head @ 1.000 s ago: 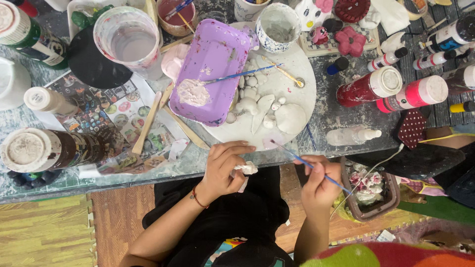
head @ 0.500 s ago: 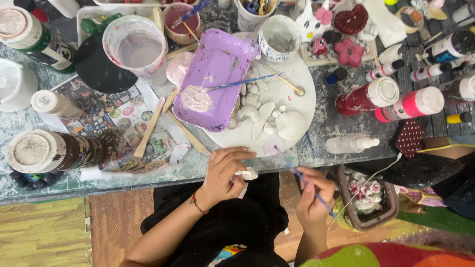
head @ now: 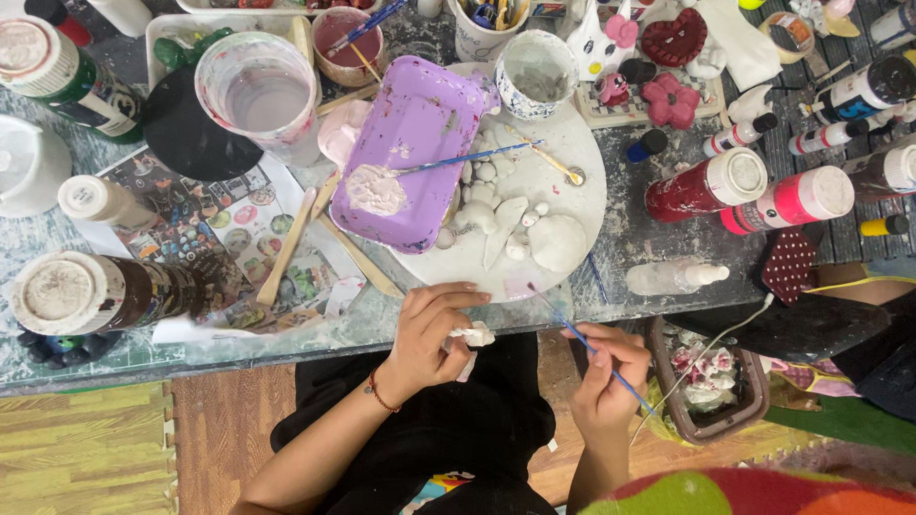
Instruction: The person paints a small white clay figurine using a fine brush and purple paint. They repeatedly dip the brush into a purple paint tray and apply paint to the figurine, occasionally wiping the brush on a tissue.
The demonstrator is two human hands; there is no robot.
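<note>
Head view: left hand [head: 427, 329] pinches a small white clay piece [head: 474, 335], fingers curled round it, just below the near rim of the round white plate [head: 582, 162] on the marbled bench [head: 658, 238]. Right hand [head: 603, 374], lower right of the plate, fingers pressed together on a thin blue-handled paintbrush [head: 584, 345], its tip touching the plate's near edge. On the plate: purple rectangular plastic tray [head: 415, 133] holding a pale pink paint blob, several white clay shapes [head: 558, 240]. Right of the plate, red paint bottle [head: 704, 186] and pink paint bottle [head: 787, 200] lying sideways. Left of the plate, clear plastic water cup [head: 258, 95].
</note>
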